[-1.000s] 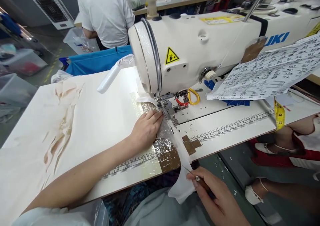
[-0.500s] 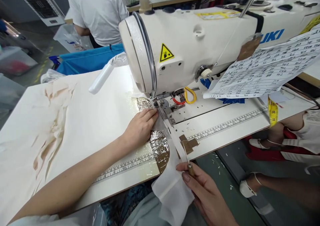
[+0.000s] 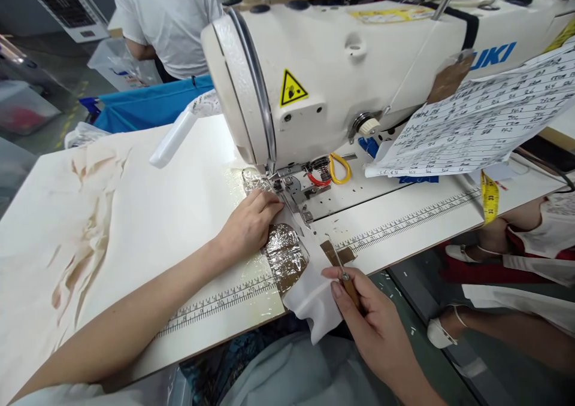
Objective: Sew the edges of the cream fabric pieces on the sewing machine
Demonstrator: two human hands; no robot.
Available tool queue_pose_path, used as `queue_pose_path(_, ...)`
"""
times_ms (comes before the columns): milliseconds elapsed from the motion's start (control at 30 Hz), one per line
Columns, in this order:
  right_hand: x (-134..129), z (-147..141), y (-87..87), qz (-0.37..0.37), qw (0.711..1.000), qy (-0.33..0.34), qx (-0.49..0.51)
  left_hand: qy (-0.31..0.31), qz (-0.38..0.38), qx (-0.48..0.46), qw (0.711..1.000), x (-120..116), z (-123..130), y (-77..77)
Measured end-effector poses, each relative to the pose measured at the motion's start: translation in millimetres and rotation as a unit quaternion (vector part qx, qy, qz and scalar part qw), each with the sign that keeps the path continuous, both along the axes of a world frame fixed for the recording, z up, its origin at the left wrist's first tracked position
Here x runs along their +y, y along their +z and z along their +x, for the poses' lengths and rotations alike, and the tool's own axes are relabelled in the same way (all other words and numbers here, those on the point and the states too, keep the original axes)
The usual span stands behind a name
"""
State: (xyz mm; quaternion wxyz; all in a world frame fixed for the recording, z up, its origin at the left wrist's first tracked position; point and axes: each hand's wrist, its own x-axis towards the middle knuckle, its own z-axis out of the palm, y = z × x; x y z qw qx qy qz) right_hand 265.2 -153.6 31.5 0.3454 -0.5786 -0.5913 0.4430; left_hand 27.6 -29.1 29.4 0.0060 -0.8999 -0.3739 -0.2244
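Just in front of the presser foot of a white sewing machine [image 3: 341, 82], my left hand [image 3: 249, 223] presses a strip of white fabric [image 3: 317, 304] with its fingers bent and held together. The fabric runs from the needle area over the table edge and hangs toward my lap. My right hand [image 3: 372, 322] is closed round an awl [image 3: 350, 289] with a wooden handle, its thin metal tip pointing up toward the machine. The fabric's edge lies beside the right fingertips; whether they also grip it, I cannot tell. Shiny tape [image 3: 287, 256] covers brown material under my left hand.
Cream fabric pieces [image 3: 90, 238] lie on the left of the table. A handwritten sheet [image 3: 485, 118] leans on the machine's right, near a yellow measuring tape [image 3: 489, 196]. Yellow-handled snips [image 3: 340, 168] lie behind the foot. Another person [image 3: 166, 23] stands beyond; someone's feet [image 3: 442, 333] show at right.
The white fabric has moved up toward the needle, so less hangs below the table edge. My right hand with the awl has shifted slightly up and right. My left hand stays near the foot.
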Motion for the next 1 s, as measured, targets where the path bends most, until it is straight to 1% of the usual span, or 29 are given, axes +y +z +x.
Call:
queue_pose_path(100,4.5,-1.7,3.0,0.02,1.0,0.007,-0.008,-0.007,0.008,0.007,1.0,1.3,-0.5,-1.7)
queue_pose_path(233,13.7,-6.9,8.0,0.02,0.999,0.023,-0.017,0.045,0.026,0.031,0.998,1.5,1.3,-3.2)
queue_pose_path(300,18.7,-9.1,10.8,0.026,0.999,0.025,-0.022,0.058,0.032,0.027,0.997,0.7,1.1,-2.2)
queue_pose_path(367,23.1,-10.4,12.8,0.035,0.999,0.03,-0.026,0.041,0.038,0.005,0.998,0.0,-0.1,-0.5)
queue_pose_path(500,29.2,-11.7,13.0,0.049,0.997,0.037,-0.044,-0.022,0.049,-0.025,0.998,0.1,-2.4,0.5)
queue_pose_path(567,32.0,-12.8,12.0,0.063,0.996,0.038,-0.055,-0.022,0.051,-0.013,0.998,1.3,-2.6,-1.0)
queue_pose_path(700,40.0,-16.9,11.0,0.093,0.993,0.046,-0.061,0.009,0.055,0.007,0.998,3.8,-1.8,-4.0)
queue_pose_path(833,48.4,-21.6,11.8,0.098,0.992,0.056,-0.056,0.035,0.054,0.016,0.998,3.1,-1.6,-2.1)
queue_pose_path(900,50.9,-23.0,12.1,0.093,0.992,0.06,-0.058,0.023,0.051,-0.006,0.998,1.9,-2.1,-0.1)
queue_pose_path(1000,53.0,-23.9,11.9,0.091,0.992,0.061,-0.065,-0.022,0.043,-0.035,0.998,0.7,-2.9,1.0)
